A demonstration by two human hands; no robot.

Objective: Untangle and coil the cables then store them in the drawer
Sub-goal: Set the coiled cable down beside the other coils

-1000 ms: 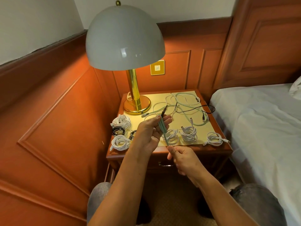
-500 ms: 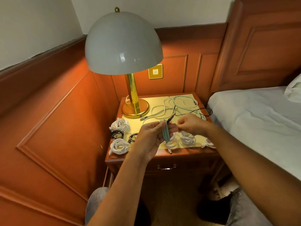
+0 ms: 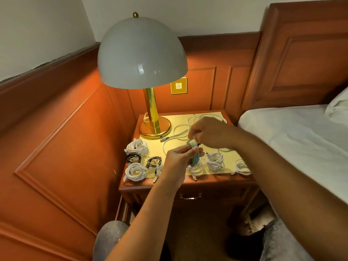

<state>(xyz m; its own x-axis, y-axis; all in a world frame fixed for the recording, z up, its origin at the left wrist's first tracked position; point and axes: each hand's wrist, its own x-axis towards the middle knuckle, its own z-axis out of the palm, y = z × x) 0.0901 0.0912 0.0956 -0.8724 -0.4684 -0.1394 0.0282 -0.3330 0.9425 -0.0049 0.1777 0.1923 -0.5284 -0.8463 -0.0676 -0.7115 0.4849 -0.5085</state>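
My left hand (image 3: 180,159) holds a folded bundle of teal cable (image 3: 194,157) above the front of the nightstand (image 3: 169,185). My right hand (image 3: 211,132) pinches the same cable at the top of the bundle, just above the left hand. Loose pale cable (image 3: 178,129) trails over the tabletop behind my hands. White coils (image 3: 137,146) (image 3: 136,171) (image 3: 215,161) (image 3: 243,167) and black coils (image 3: 134,157) (image 3: 154,161) lie along the front and left of the top. The drawer (image 3: 190,195) below is shut.
A brass lamp (image 3: 155,127) with a grey dome shade (image 3: 141,53) stands at the nightstand's back left. A bed with white sheets (image 3: 293,140) lies to the right. Wood panelling (image 3: 56,147) runs along the left and back.
My right hand rose from below the tabletop edge to the top of the teal bundle, bringing cable with it. The bundle in my left hand has grown thicker.
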